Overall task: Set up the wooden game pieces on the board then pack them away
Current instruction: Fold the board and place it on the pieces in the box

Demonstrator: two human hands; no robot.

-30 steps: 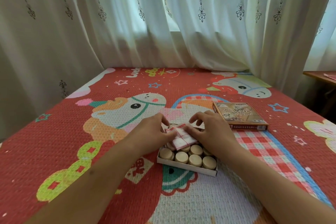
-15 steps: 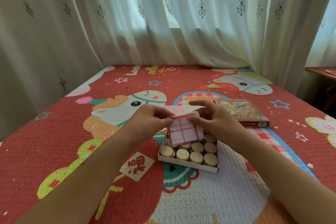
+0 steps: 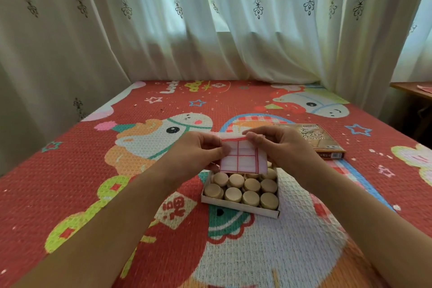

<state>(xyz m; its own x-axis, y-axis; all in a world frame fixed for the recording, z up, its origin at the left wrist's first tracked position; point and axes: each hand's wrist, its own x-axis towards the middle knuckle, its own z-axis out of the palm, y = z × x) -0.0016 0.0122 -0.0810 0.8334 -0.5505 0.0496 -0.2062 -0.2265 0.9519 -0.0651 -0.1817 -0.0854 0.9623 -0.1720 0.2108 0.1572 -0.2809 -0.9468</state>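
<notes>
A red cartoon-print mat [image 3: 117,170] filled the lower frame, with white sheer curtains [image 3: 233,30] hanging across the top. At centre, the left hand [image 3: 198,149] and right hand [image 3: 285,147] each pinched the folded board [image 3: 243,159] in a narrow grip, just above the open box [image 3: 240,204] of wooden pieces [image 3: 251,184]. The box lid [image 3: 322,140] lay at centre right.

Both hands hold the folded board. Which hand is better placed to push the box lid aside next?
Probably the right hand: the box lid lies on the mat just beyond it, while the left hand is across the folded board from it.
</notes>
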